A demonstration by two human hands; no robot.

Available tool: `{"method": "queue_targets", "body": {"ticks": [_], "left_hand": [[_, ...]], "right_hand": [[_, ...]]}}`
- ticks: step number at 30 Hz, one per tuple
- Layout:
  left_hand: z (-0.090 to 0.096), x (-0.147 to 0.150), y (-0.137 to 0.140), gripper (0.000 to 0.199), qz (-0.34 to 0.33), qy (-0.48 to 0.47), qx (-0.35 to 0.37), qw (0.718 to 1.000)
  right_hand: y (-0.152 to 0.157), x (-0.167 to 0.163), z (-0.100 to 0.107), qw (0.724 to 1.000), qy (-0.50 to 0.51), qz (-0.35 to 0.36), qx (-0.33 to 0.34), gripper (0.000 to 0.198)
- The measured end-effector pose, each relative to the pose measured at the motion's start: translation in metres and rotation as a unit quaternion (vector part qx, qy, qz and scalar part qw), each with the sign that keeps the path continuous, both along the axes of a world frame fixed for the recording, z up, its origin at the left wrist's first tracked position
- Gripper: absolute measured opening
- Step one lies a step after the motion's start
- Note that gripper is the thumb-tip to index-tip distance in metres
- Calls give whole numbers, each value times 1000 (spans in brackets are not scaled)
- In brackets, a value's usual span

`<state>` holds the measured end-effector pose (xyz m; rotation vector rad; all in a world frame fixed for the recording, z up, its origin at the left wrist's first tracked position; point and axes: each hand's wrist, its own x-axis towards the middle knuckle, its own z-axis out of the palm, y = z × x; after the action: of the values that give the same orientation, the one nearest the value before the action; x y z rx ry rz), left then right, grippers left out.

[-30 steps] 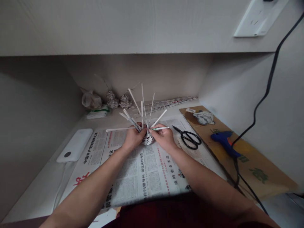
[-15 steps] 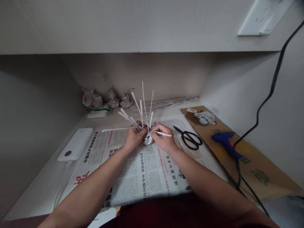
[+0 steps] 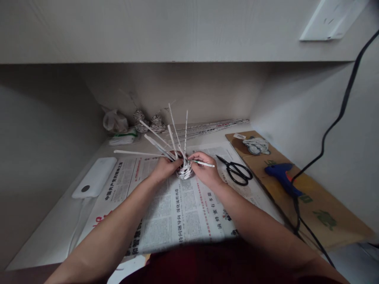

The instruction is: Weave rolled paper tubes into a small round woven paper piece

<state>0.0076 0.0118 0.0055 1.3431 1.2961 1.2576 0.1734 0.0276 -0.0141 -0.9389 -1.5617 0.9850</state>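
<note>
A small round basket woven from rolled newspaper sits on the newspaper sheet, between my hands. Several paper tubes fan upward and to the left out of its top. My left hand is closed on the basket's left rim, where the tube bases meet; its fingertips are partly hidden behind the tubes. At the right rim, my right hand pinches a paper strip whose end points out to the right across the fingers.
Black scissors lie right of my right hand. A blue glue gun with a cord rests on cardboard beside a crumpled bundle. Woven gourd shapes, long paper tubes and a plastic bag stand behind; a white device lies left.
The basket has turned a little and its upright tubes now lean further left. My right hand has shifted slightly, still with the strip, and more of the basket's woven side shows.
</note>
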Motion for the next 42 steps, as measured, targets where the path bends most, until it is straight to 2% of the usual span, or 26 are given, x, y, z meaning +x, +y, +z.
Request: {"method": "queue_targets", "body": {"ticks": [4,8,14,18,22,26,28,31,34,35,38,40,42], "left_hand": [[12,-6,-3,13,-42,56,0,998],[9,-9,-2,17,-52,75,9,996],[-2,-1,0,13,-24,5,42,999],[-4,2,0,10,8,14,55,998],[-4,4,0,11,51,28,68,996],[-8,5,1,12,67,55,75,993],[-10,4,3,10,82,60,77,992],[-11,4,3,4,109,53,85,989],[-8,4,2,1,131,50,85,986],[-8,4,2,2,135,52,84,986],[-7,4,0,5,142,70,87,984],[-8,4,0,7,144,86,86,982],[-7,4,0,8,141,100,81,982]], "right_hand": [[0,0,-1,1000,-4,-4,-4,18],[0,0,0,1000,-6,-10,-16,17],[0,0,2,998,31,16,-45,15],[0,0,3,996,50,18,-74,14],[0,-3,7,982,127,-3,-139,10],[2,-3,9,962,167,-19,-215,19],[6,-2,8,959,166,-38,-227,27],[13,2,7,958,187,-110,-186,37],[14,5,9,963,187,-177,-81,30],[12,5,10,970,166,-175,-45,25],[0,4,15,992,46,-106,45,13],[-8,4,19,990,-24,-95,102,11],[-15,6,25,984,-52,-97,138,13]]}}
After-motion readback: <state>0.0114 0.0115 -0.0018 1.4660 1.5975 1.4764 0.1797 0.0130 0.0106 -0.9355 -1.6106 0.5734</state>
